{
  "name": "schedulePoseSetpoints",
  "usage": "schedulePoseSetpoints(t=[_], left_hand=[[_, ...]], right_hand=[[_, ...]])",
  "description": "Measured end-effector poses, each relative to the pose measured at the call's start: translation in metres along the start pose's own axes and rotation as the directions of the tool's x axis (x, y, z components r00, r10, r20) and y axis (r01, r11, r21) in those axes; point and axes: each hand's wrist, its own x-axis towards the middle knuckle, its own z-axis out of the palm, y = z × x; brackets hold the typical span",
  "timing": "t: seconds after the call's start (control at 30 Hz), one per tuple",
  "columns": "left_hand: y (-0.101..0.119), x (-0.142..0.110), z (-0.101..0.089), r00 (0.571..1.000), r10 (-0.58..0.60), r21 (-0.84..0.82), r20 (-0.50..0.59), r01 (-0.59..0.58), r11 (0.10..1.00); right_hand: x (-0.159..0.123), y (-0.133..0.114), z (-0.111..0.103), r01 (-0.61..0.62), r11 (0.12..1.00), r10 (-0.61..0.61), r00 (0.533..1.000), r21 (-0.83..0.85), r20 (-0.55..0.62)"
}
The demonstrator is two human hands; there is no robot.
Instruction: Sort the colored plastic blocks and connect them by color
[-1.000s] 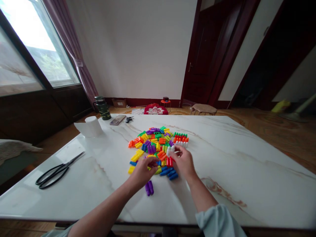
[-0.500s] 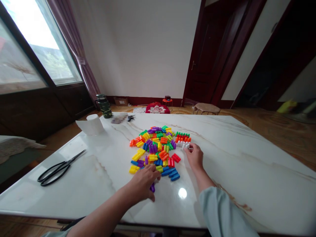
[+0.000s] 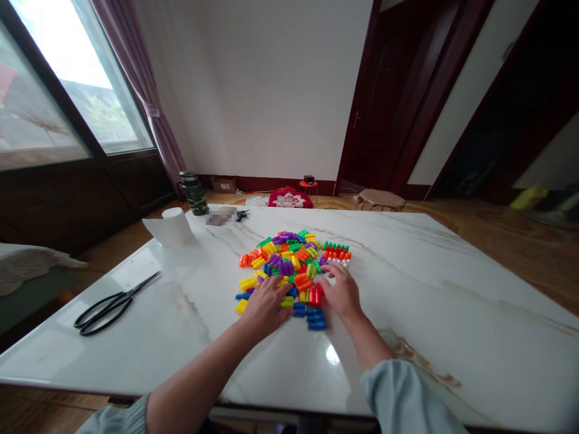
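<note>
A heap of colourful plastic building blocks (image 3: pixel 286 265), shaped like short joined tubes, lies on the white marble-patterned table. My left hand (image 3: pixel 268 302) rests on the heap's near left part, its fingers spread over yellow and lime blocks; what lies under the palm is hidden. At the right side of the heap is my right hand (image 3: pixel 341 292), thumb and forefinger apart beside red blocks (image 3: pixel 315 296). Just beyond it stand neat rows of green, red, orange and white blocks (image 3: pixel 337 254). Blue blocks (image 3: pixel 315 318) lie at the near edge, between the hands.
Black-handled scissors (image 3: pixel 113 306) lie on the table's left. Farther back are a white paper roll (image 3: pixel 174 228), a camouflage flask (image 3: pixel 194 194), a blurred-out packet (image 3: pixel 221 216) and a small dark tool (image 3: pixel 243 215). A stool (image 3: pixel 380 198) stands beyond the table.
My right hand has left the white blocks in the rows and moved left and nearer, to the heap. My left hand has moved forward onto the blocks, and the near blocks have shifted.
</note>
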Motion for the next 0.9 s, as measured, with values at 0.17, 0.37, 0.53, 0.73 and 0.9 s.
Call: schedulePoseSetpoints(t=[0.17,0.37,0.53,0.73,0.9], left_hand=[[-0.003,-0.001,0.006,1.0,0.028,-0.035,-0.009,-0.029,0.999],[-0.001,0.001,0.003,0.997,0.032,-0.12,-0.07,-0.041,0.992],[-0.001,0.003,-0.003,0.986,0.005,-0.201,-0.167,-0.039,0.979],[-0.007,0.006,-0.003,0.976,-0.03,-0.279,-0.214,-0.031,0.96],[-0.008,0.008,0.003,0.968,-0.102,-0.464,-0.229,-0.016,0.885]], right_hand=[[-0.017,-0.043,0.017,0.081,0.983,-0.041,0.971,-0.164,0.234],[-0.022,-0.058,0.027,0.09,0.969,-0.039,0.975,-0.229,0.218],[-0.022,-0.062,0.023,0.139,0.981,-0.108,0.971,-0.136,0.213],[-0.022,-0.064,0.019,0.014,0.985,-0.046,0.982,0.172,0.183],[-0.024,-0.065,0.019,-0.076,0.95,0.023,0.985,0.303,0.173]])
